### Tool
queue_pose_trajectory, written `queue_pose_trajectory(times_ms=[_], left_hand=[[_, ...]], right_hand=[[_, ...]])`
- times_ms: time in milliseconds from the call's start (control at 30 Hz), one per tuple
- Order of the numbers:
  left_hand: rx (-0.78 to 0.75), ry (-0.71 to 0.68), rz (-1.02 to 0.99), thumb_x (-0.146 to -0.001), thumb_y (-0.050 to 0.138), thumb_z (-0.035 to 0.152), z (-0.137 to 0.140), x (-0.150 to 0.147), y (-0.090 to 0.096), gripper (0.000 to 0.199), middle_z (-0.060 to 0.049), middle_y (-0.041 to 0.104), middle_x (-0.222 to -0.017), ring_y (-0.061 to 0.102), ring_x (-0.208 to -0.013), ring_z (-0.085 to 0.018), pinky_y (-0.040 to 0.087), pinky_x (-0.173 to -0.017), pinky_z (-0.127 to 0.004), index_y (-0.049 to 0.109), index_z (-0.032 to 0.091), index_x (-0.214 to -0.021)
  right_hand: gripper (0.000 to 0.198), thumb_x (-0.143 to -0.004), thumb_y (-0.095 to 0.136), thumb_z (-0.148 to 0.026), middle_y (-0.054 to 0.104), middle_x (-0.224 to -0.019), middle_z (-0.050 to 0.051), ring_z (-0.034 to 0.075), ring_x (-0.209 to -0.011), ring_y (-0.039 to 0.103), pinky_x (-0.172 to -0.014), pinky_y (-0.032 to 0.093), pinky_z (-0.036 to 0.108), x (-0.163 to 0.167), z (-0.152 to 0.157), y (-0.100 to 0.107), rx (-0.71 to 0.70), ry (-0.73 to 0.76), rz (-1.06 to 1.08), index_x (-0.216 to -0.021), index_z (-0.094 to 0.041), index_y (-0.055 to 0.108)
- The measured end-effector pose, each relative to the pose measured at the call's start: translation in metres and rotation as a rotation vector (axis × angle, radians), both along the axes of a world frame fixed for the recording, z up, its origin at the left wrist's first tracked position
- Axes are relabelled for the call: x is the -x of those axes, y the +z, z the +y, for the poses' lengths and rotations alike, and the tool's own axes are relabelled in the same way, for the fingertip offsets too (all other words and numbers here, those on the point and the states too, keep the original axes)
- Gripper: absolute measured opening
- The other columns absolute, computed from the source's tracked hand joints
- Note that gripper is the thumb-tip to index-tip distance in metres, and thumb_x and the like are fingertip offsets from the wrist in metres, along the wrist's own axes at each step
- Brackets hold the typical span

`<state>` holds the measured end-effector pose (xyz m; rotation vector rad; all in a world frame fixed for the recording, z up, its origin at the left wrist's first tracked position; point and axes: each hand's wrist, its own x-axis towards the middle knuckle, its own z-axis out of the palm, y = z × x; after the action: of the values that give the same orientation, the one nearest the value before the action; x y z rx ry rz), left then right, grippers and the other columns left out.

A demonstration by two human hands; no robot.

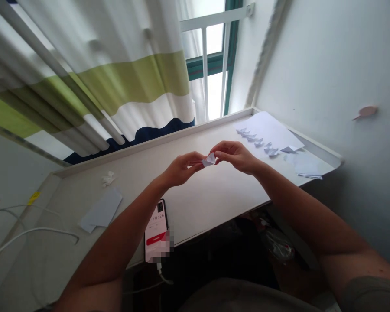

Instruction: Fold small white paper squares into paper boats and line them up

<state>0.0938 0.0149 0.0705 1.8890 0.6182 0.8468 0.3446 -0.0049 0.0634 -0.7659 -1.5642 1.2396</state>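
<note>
Nearest, a phone (156, 229) with a white cable (159, 269) plugged in lies at the front edge of a white worktop (211, 197), beside the person's left forearm. Beyond it, over the middle of the worktop, both hands meet on one small folded white paper (208, 161): the left hand (181, 168) pinches its left side, and the right hand (234, 154) pinches its right side between thumb and fingers. To the left lie flat paper sheets (103, 209) and, farther back, a crumpled white scrap (108, 178). To the far right, a row of small folded papers (258, 143) lines up beside a large white sheet (273, 128). Behind hangs a white, green and navy curtain (133, 82) next to a window (211, 63).
</note>
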Motion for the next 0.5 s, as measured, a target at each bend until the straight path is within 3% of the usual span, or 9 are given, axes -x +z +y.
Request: queue_pose_trajectory(times_ms=[267,333,433,500], left_hand=[[-0.142,-0.145,0.057,-0.093,0.082,0.038,0.013,-0.074,0.014,0.022,-0.011,0.084,-0.111,0.082,-0.099,-0.025,0.065,-0.097,-0.042,0.082,0.022,-0.107],[-0.157,-0.177,0.063,-0.092,0.083,0.037,0.017,-0.086,0.013,0.029,-0.012,0.083,-0.116,0.081,-0.098,-0.024,0.066,-0.093,-0.039,0.080,0.022,-0.116],[-0.121,-0.187,0.076,-0.085,0.090,0.037,0.023,-0.100,0.008,0.056,-0.012,0.081,-0.123,0.081,-0.092,-0.021,0.066,-0.083,-0.034,0.070,0.024,-0.135],[-0.102,-0.134,0.083,-0.085,0.090,0.041,0.026,-0.110,0.000,0.054,-0.011,0.082,-0.115,0.080,-0.086,-0.020,0.065,-0.077,-0.032,0.071,0.024,-0.132]], right_hand=[[0.039,-0.085,0.090,-0.055,0.077,-0.091,0.003,0.017,-0.085,0.075,-0.076,0.068,0.033,-0.068,-0.025,0.000,0.039,-0.122,0.068,-0.092,-0.019,0.076],[0.041,-0.084,0.090,-0.056,0.077,-0.089,0.003,0.017,-0.085,0.074,-0.076,0.069,0.034,-0.083,-0.028,-0.003,0.058,-0.153,0.079,-0.092,-0.019,0.076],[0.043,-0.083,0.090,-0.058,0.077,-0.086,0.004,0.018,-0.085,0.074,-0.073,0.069,0.035,-0.104,-0.032,-0.009,0.066,-0.231,0.048,-0.092,-0.018,0.076],[0.043,-0.083,0.091,-0.058,0.077,-0.084,0.004,0.018,-0.084,0.074,-0.072,0.069,0.034,-0.118,-0.033,-0.015,0.070,-0.300,0.009,-0.091,-0.017,0.077]])
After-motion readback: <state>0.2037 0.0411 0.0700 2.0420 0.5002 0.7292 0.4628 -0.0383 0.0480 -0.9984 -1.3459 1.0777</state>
